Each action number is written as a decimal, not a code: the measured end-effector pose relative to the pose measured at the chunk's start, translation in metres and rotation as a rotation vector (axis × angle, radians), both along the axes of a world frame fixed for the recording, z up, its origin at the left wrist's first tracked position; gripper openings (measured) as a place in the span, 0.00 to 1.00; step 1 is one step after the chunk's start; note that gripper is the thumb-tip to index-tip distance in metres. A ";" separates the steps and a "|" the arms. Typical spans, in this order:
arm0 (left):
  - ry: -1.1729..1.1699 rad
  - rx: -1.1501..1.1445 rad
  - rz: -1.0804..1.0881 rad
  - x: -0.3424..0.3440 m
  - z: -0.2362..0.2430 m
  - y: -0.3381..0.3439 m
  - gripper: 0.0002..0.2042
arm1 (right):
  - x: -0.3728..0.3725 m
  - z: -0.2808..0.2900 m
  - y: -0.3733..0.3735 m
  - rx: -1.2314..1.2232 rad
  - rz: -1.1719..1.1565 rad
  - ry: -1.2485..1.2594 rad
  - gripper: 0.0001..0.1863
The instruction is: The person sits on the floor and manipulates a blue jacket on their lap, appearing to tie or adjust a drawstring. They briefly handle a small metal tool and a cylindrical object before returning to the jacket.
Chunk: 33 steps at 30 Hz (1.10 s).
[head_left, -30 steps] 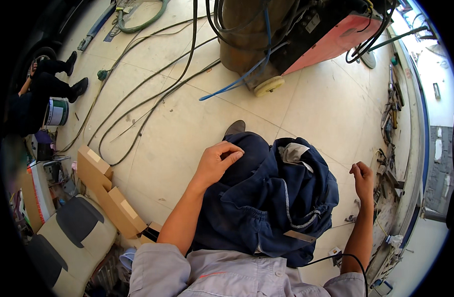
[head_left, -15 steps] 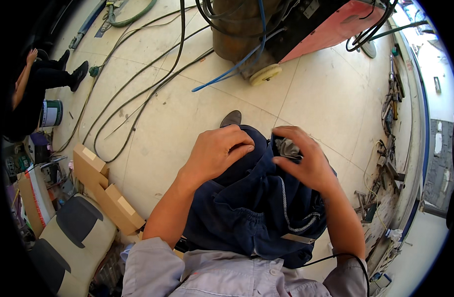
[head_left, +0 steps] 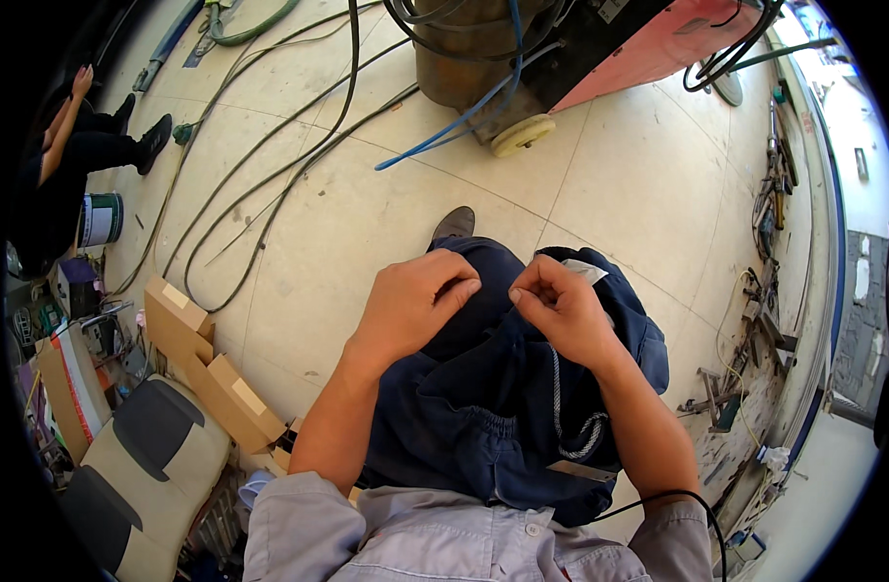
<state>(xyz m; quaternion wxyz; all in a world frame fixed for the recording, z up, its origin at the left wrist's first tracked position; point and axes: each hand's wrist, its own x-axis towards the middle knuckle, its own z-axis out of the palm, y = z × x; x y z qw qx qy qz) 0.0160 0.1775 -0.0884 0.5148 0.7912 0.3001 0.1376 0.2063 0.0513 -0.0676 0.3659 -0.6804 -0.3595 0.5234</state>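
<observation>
A dark-blue garment with a gathered elastic part lies bunched across my lap. A grey braided cord runs over its right side. Above the cloth, my left hand is closed, thumb and forefinger pressed together. Facing it a short way to the right, my right hand is also closed in a pinch, close over the garment. Whatever either pinch holds is too small to make out. Beyond the right hand, a pale scrap of cloth or lining shows at the garment's edge.
Dark hoses trail over the tiled floor. A red and black wheeled machine stands ahead. At left are cardboard boxes, a padded seat and a seated person. Metal tools line the right wall.
My right hand has gone from spread fingers to a pinch and moved left, nearer my left hand. The garment's right side has shifted outward. The left hand stays almost in place.
</observation>
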 end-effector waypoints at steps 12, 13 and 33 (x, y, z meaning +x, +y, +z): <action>0.026 -0.082 0.173 -0.024 -0.027 -0.035 0.09 | -0.003 -0.021 -0.009 0.047 -0.187 0.170 0.04; 0.024 -0.063 0.176 -0.023 -0.027 -0.036 0.09 | -0.005 -0.023 -0.009 0.070 -0.217 0.186 0.04; -0.065 -0.358 0.176 -0.042 -0.027 -0.027 0.01 | -0.046 -0.026 -0.012 0.129 -0.040 -0.305 0.06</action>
